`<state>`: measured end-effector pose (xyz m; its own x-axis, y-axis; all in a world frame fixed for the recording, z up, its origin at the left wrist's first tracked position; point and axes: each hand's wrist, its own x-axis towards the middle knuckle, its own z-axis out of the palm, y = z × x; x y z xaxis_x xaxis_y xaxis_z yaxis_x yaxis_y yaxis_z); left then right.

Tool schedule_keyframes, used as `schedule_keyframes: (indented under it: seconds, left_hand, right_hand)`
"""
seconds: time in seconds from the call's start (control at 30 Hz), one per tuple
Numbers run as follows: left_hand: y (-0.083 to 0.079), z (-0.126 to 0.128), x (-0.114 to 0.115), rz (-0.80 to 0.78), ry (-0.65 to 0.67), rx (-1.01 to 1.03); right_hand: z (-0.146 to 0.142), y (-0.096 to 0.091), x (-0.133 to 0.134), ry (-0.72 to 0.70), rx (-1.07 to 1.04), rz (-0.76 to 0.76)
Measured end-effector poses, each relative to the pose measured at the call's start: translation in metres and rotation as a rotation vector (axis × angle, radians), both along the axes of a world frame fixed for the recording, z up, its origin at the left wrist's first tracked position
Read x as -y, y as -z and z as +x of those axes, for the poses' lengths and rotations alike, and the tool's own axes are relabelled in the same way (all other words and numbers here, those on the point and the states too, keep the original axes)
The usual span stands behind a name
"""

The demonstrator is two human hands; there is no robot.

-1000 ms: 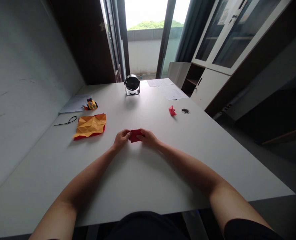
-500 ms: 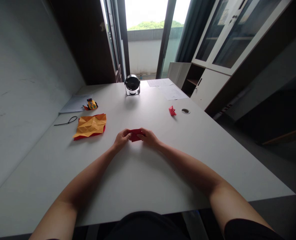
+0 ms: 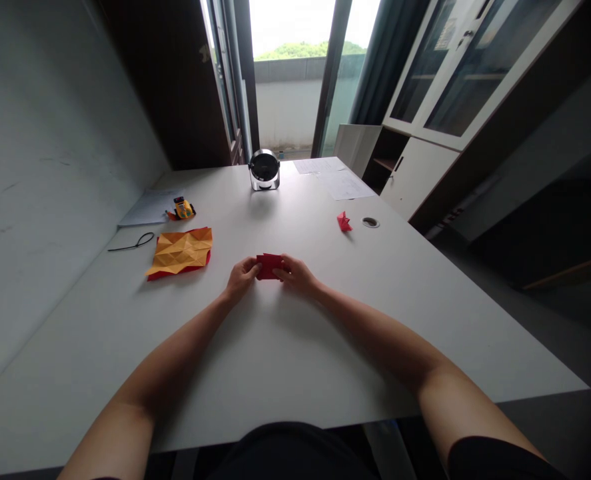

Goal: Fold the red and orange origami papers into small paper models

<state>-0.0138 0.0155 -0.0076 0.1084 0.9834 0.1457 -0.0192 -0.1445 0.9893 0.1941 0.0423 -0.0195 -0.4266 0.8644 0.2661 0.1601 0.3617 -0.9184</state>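
Note:
A small piece of folded red paper (image 3: 269, 266) is held between my two hands over the white table. My left hand (image 3: 244, 275) pinches its left edge between thumb and fingers. On the other side my right hand (image 3: 295, 272) grips the right part, its thumb lying over the near face. The fingers behind the paper are partly hidden. To the left lies a creased orange sheet (image 3: 182, 251) on top of red paper (image 3: 178, 273). A small folded red paper figure (image 3: 344, 221) stands farther off to the right.
A black cable tie (image 3: 136, 243) and a yellow toy (image 3: 182, 209) lie at the left, near papers (image 3: 145, 208) by the wall. A round black device on a metal stand (image 3: 264, 171) is at the back. Printed sheets (image 3: 348, 185) and a cable hole (image 3: 370, 223) are at the right.
The folded red paper has turned slightly between my hands, showing more of its face and a raised upper edge. My left fingers have shifted a little at its left edge.

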Motion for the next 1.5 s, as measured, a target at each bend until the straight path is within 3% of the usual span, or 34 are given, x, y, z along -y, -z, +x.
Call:
schedule_keyframes:
  seconds: [0.47,1.07,1.5]
  left_hand:
    - [-0.002,0.002,0.001,-0.008,-0.007,-0.022]
    - [-0.006,0.003,0.003,-0.013,-0.003,-0.03]
    - [-0.003,0.002,0.002,-0.037,-0.039,0.043]
  right_hand:
    - [-0.002,-0.002,0.0,-0.06,-0.121,-0.08]
    - [-0.003,0.0,0.002,-0.109,-0.127,-0.126]
    - [0.003,-0.01,0.002,0.01,-0.119,-0.034]
